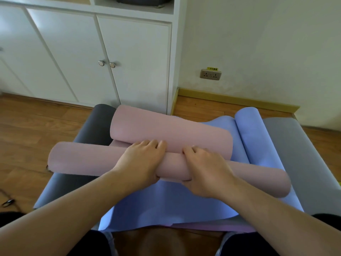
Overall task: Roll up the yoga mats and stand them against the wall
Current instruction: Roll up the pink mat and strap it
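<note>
Gripping the pink mat roll mid-length, both hands side by side.

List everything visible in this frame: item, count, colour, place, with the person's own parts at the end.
pink mat: 1, pink, centre, both ends curled into rolls, on the blue mat
blue mat: 1, blue, under the pink mat, far end curled at right
grey mat: 1, light grey, right, on the floor
dark mat: 1, dark grey, left, partly covered
cabinet: 1, white, two knobs, back left
socket: 1, beige, wall at right
floor: wood, brown
left hand: grips the near pink roll
right hand: grips the same roll
</note>
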Available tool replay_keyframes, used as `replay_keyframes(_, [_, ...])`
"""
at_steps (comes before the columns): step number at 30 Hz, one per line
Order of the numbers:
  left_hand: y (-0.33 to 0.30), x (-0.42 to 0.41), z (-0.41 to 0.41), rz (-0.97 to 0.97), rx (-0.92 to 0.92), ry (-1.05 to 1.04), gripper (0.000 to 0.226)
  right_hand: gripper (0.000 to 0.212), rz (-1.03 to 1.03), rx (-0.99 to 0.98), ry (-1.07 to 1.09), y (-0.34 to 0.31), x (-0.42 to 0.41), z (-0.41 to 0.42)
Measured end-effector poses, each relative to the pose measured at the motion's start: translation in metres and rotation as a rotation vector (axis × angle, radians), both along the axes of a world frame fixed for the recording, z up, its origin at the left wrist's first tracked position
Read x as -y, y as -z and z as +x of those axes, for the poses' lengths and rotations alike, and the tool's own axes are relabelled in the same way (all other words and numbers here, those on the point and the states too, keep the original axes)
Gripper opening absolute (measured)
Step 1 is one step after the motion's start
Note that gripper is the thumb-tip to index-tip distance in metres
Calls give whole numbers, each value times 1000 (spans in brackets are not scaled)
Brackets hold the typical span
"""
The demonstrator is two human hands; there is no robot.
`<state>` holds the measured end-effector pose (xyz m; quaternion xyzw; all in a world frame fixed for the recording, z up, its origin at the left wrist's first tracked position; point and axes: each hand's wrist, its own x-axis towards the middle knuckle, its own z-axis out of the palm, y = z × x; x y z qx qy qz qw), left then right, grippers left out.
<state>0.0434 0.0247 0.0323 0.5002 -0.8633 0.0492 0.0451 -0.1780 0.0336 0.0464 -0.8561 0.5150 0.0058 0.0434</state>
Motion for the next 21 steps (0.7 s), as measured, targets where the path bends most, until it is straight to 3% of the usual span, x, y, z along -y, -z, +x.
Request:
replay_keyframes(3, [-10, 2, 1, 158, -89, -85, 57, 68, -51, -52, -34, -2, -1, -1])
replay_keyframes(5, [-17, 2, 1, 179, -73, -84, 57, 60, -64, -64, -33, -2, -1, 0])
replay_keyframes(8, [-16, -2, 0, 57, -70, 8, 53, 47, -46, -49, -2, -3, 2, 0])
replay_keyframes(13, [-3, -3, -10, -64, 102, 16, 73, 52, 19, -1, 53, -1, 2, -1])
replay_keyframes(18, [-9, 1, -6, 97, -73, -25, 54, 72, -48, -50, -22, 2, -7, -2])
replay_keyframes(21, [-18, -1, -5, 103, -65, -20, 49, 57, -46, -60, -22, 2, -6, -1])
